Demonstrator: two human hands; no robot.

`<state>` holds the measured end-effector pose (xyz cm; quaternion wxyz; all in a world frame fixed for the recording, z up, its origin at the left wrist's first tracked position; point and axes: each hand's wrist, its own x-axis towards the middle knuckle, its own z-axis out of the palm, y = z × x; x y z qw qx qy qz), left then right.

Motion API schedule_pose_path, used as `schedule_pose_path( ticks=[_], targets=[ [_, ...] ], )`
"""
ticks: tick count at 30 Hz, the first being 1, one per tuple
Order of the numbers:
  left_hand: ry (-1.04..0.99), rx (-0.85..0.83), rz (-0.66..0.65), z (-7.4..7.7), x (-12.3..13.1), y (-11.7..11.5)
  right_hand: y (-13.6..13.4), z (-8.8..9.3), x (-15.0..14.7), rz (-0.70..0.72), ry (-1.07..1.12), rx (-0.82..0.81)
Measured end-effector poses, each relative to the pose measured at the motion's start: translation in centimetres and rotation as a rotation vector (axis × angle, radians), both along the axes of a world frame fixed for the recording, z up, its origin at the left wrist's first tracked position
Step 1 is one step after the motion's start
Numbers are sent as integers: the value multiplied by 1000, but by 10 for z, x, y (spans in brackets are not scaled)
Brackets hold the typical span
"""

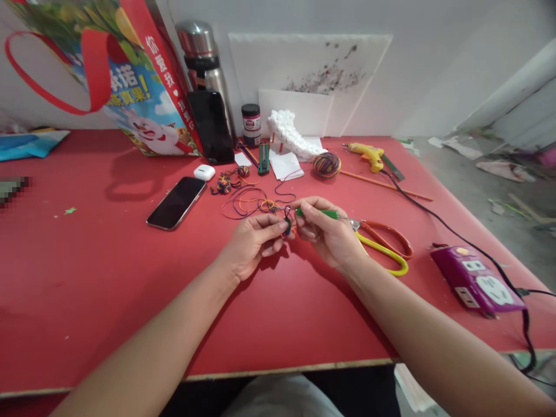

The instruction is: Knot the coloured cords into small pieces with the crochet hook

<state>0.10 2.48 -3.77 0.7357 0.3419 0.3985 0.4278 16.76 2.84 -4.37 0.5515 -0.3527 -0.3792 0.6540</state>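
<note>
In front of the single large yarn ball [326, 165], the left hand [254, 240] pinches one small knotted piece [287, 226] and the right hand [326, 229] grips one green-handled tool [321, 214]. Two phones, one upright [212, 127], one flat [176, 202], are left of the ball; one glue gun [369, 156] is right of it. Fingers partly cover the piece; the tool's tip is indistinct; the loose strands [268, 205] left of the ball are too tangled to count.

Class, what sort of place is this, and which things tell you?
Probably a craft worktable, at home or in a workshop: the right hand holds a green-handled tool, with a ball of multicoloured yarn and a yellow glue gun on the red tabletop.
</note>
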Motion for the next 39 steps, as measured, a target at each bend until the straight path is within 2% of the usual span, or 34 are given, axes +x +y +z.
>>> schedule_pose_path(
  ticks=[17,26,29,33,36,39],
  targets=[
    [10,-27,129,0,-8,7,-2,3,0,60,-14,-1],
    [117,32,248,-3,-12,10,2,0,2,-120,-96,41],
    [155,54,266,-2,-11,10,4,-6,2,-231,-262,133],
    [174,55,288,-2,-11,10,12,-17,14,-368,-673,389],
    [185,60,297,-3,-11,11,18,-25,26,-286,-1013,611],
    [194,62,316,-4,-11,13,21,-28,35,-148,-1261,615]
  ],
)
